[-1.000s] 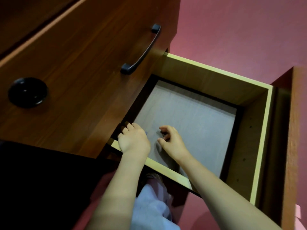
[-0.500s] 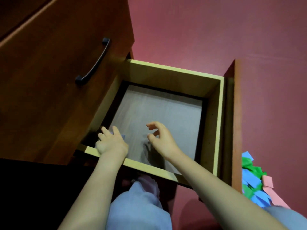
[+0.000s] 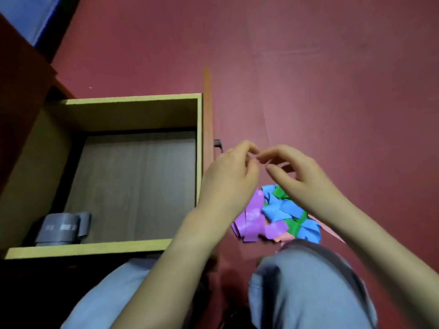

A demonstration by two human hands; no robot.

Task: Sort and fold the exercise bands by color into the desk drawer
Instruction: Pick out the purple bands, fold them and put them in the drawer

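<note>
The desk drawer (image 3: 102, 249) stands open at the left, and a folded grey band (image 3: 63, 227) lies in its near left corner. To the right of the drawer, a loose pile of exercise bands (image 3: 280, 210) in purple, blue, green and pink lies on the floor. My left hand (image 3: 228, 176) and my right hand (image 3: 299, 172) hover just above the pile's far edge. Their fingertips are pinched together and meet. The blur hides whether a band is between the fingers.
The drawer's front panel with its dark handle (image 3: 217, 144) stands between the drawer and the pile. My knees in light blue trousers (image 3: 308, 281) are close below the pile. The brown desk body (image 3: 21, 91) rises at the left. Red floor (image 3: 308, 67) stretches beyond.
Both hands have left the drawer and moved right, over the pile of bands, fingertips now together. The view swung right and down, and the grey band shows in the drawer corner.
</note>
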